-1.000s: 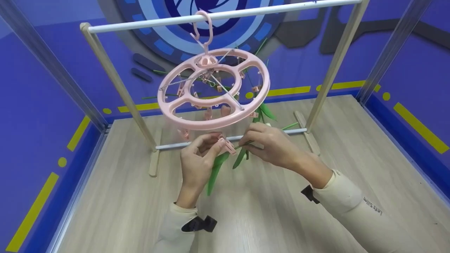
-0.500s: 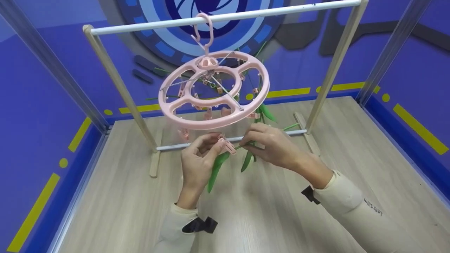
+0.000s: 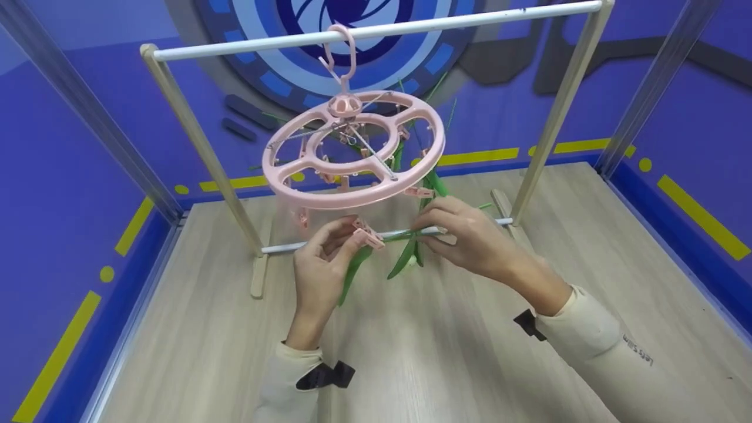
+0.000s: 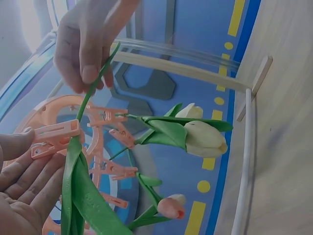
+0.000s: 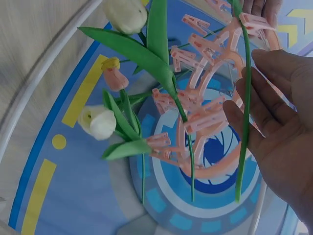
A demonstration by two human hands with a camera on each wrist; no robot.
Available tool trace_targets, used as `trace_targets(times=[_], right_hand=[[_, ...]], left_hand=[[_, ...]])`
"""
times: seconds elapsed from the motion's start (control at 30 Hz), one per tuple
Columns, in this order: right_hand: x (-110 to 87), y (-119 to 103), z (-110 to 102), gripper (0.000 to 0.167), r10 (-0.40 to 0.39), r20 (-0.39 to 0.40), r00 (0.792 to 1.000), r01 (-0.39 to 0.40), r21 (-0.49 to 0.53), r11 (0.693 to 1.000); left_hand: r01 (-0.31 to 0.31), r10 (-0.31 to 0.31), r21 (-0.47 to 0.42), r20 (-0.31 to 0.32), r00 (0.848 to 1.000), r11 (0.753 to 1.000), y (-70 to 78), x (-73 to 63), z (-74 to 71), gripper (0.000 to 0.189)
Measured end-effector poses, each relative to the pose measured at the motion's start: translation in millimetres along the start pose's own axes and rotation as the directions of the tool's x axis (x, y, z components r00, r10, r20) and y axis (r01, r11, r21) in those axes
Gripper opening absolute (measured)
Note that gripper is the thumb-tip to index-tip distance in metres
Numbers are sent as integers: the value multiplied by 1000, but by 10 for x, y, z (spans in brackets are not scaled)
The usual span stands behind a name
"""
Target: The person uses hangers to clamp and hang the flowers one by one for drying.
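My left hand (image 3: 320,258) pinches a pink clothespin (image 4: 56,134) between thumb and fingers, below the near rim of the pink round hanger (image 3: 346,201). The clothespin sits across the green stem (image 5: 247,98) of an artificial flower, whose long leaves (image 4: 90,196) hang down; its bloom is hidden. At the stem's free end, my right hand (image 3: 470,235) has its fingers loosely spread, and the stem lies along the fingertips without a grip. White tulips (image 4: 205,139) and a pink tulip (image 4: 170,208) hang from other clips on the hanger.
The hanger's hook (image 3: 346,53) hangs over the white top bar (image 3: 446,23) of a wooden-legged rack. A lower white bar (image 3: 282,248) runs behind my hands, above the wooden tabletop (image 3: 411,352). Blue patterned walls enclose the back and sides.
My right hand has loosened its pinch on the stem and shifted slightly right and up. The left hand, with the clothespin, has moved a little left and up, and the hanger has swung slightly.
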State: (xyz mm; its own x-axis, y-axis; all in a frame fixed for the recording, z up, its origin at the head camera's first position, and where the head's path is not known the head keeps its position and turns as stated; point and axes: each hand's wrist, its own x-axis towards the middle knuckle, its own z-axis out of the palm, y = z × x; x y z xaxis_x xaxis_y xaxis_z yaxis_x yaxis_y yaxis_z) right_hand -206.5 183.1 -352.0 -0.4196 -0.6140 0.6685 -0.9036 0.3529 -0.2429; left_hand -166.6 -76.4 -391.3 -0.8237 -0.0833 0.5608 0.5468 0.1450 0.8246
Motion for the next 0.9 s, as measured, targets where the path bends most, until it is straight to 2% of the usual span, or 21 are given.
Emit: trace_targets(times=[0.27, 0.43, 0.63, 0.9], right_hand=[[-148, 170, -247, 35, 94, -38, 995, -96, -70, 993], [-295, 291, -389, 48, 164, -80, 983, -169, -55, 984], [-456, 377, -498, 67, 198, -120, 973, -200, -8, 980], [-597, 466, -592, 58, 240, -125, 963, -244, -21, 969]], left_hand=[[-37, 38, 69, -17, 999, 997, -19, 18, -183, 30], [-34, 35, 93, -15, 999, 995, -26, 59, -235, 30], [-33, 32, 80, 10, 999, 996, -56, 130, -243, 32], [17, -17, 81, -1, 1000, 997, -52, 172, -265, 31]])
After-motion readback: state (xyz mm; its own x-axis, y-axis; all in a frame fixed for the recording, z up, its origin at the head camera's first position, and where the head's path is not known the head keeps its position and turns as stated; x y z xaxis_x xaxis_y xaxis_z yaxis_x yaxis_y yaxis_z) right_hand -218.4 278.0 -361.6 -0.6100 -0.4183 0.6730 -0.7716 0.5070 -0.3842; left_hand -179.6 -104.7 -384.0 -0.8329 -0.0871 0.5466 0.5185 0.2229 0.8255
